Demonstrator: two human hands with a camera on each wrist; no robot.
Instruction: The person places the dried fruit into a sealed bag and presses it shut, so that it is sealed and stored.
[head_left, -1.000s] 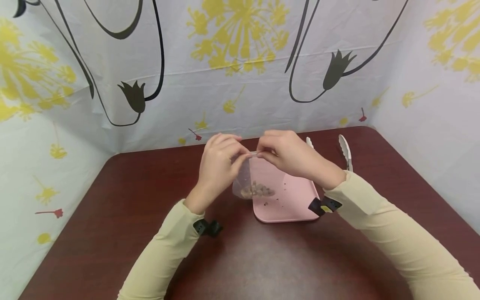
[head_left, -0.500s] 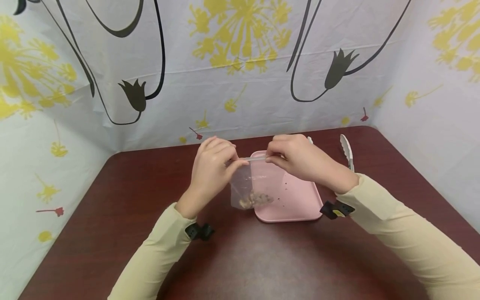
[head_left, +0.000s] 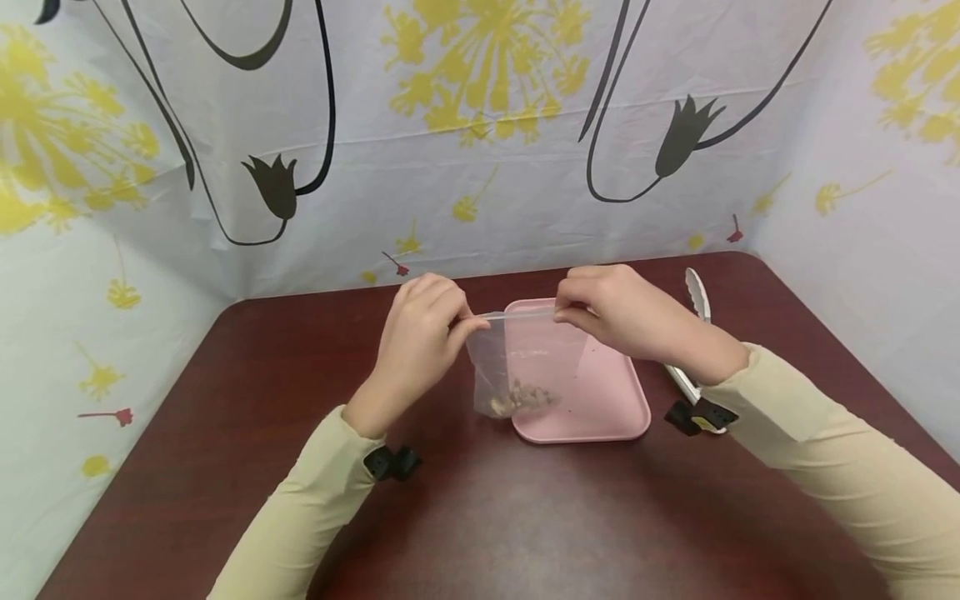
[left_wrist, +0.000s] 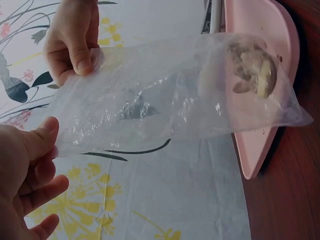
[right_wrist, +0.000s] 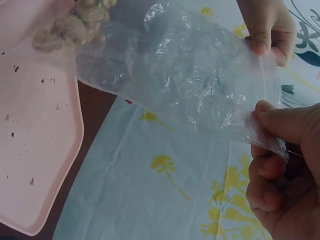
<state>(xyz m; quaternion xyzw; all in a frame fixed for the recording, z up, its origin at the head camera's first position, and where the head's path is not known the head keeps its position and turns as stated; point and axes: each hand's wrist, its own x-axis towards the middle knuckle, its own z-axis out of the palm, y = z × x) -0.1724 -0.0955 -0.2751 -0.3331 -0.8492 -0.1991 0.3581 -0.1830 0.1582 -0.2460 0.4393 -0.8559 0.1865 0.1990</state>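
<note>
A clear plastic zip bag (head_left: 491, 362) hangs upright by its top edge between my two hands. My left hand (head_left: 423, 329) pinches one top corner between thumb and forefinger; its other fingers are spread loosely in the left wrist view. The opposite corner is pinched by my right hand (head_left: 618, 308), with the thumb on the plastic. Several lumpy beige-brown pieces (left_wrist: 250, 67) lie in the bottom of the bag; their exact kind is unclear. Behind the bag's lower part is a pink tray (head_left: 607, 408), with small dark crumbs scattered on it.
White-tipped tongs (head_left: 697, 293) lie right of the tray, partly covered by my right forearm. The dark red-brown table (head_left: 300, 375) meets a patterned white sheet (head_left: 360, 200) at the back and sides. Each wrist wears a small black camera.
My right hand has slid right along the bag's top edge, widening the gap between the hands. The left hand has shifted slightly left and down, and the bag now hangs more spread out.
</note>
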